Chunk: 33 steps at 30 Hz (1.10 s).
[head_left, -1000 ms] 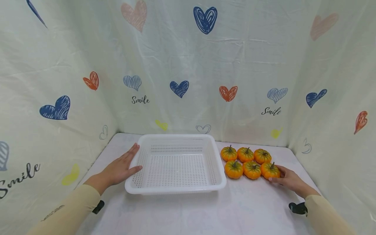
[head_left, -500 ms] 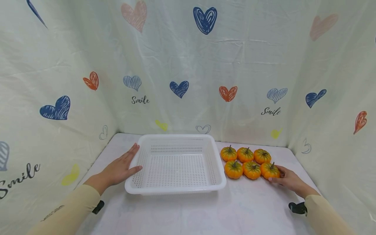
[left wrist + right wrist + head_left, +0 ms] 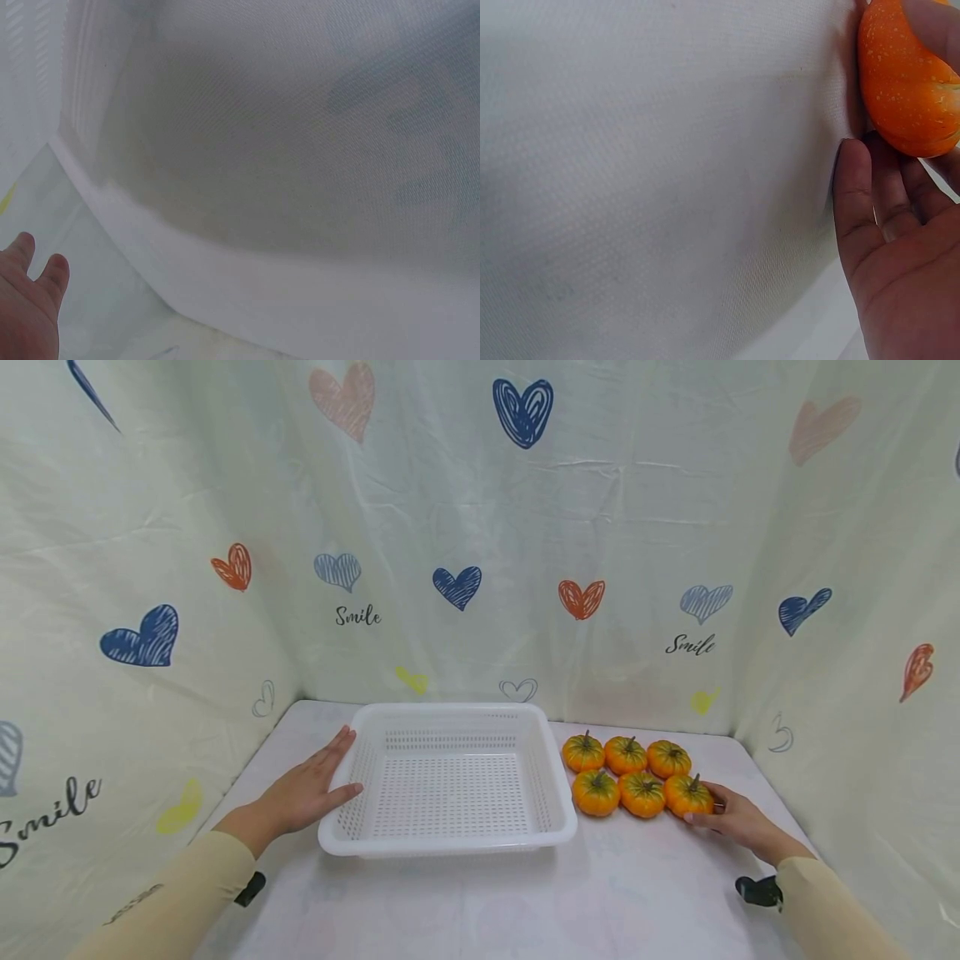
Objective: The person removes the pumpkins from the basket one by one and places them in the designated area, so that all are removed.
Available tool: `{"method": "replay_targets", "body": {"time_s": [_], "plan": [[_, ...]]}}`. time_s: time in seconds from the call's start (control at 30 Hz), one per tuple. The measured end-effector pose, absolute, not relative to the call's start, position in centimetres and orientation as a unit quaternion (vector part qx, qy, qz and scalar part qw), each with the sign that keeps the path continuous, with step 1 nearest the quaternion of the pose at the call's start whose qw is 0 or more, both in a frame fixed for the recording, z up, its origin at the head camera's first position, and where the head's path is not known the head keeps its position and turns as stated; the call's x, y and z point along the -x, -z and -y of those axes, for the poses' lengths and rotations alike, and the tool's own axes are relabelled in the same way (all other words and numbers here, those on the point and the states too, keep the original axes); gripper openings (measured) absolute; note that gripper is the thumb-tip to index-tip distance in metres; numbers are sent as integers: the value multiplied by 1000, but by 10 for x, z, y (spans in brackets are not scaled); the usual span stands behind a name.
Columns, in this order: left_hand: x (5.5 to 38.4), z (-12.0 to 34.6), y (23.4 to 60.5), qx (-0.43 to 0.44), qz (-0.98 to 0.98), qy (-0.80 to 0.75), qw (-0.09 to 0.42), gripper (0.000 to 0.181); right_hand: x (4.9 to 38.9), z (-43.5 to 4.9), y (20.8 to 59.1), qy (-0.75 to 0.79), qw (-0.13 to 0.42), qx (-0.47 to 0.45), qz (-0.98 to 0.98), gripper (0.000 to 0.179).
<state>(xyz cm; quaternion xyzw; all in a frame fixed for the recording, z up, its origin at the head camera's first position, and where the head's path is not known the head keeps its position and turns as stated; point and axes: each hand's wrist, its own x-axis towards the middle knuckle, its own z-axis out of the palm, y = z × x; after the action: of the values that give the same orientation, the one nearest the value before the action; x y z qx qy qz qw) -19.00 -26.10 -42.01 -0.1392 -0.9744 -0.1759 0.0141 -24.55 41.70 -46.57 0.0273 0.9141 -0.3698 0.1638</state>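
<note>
A white perforated plastic basket (image 3: 450, 846) stands mid-table. My left hand (image 3: 303, 793) rests on its left rim, fingers straight and thumb over the edge. In the left wrist view only part of that hand (image 3: 30, 307) shows, at the lower left. To the right of the basket, small orange pumpkins with green-streaked tops sit in two rows. My right hand (image 3: 742, 822) holds the front-right pumpkin (image 3: 687, 797) from its right side, thumb in front. Seen from the right wrist, the thumb lies on this pumpkin's orange skin (image 3: 904, 90), with the other fingers around its far side, low at the tablecloth.
Two more pumpkins fill the front row, one in the middle (image 3: 642, 795) and one at the left (image 3: 596, 793) near the basket's right wall. Behind them is the back row (image 3: 626, 755). A white cloth (image 3: 465, 910) covers the table, and a heart-print curtain (image 3: 480, 527) encloses it.
</note>
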Motion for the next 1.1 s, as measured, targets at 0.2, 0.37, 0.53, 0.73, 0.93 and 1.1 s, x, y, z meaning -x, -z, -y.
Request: {"method": "replay_targets", "body": {"time_s": [0.2,0.37,0.53,0.73,0.93,1.1], "plan": [[189,260,416,138,976,171,8,86,245,-416,464,370,163,-29,-914,107],[189,260,418,141,974,175,15,85,244,-414,462,369,162,-30,-915,107],[190,259,417,140,974,177,16,85,243,-414,462,370,162,-34,-914,107],[190,259,415,138,977,164,12,86,243,-413,462,365,166,-36,-915,110],[192,260,416,140,977,163,16,87,243,-415,459,352,165,-23,-921,111],[194,261,417,144,976,162,20,87,242,-420,453,343,165,6,-925,102]]}}
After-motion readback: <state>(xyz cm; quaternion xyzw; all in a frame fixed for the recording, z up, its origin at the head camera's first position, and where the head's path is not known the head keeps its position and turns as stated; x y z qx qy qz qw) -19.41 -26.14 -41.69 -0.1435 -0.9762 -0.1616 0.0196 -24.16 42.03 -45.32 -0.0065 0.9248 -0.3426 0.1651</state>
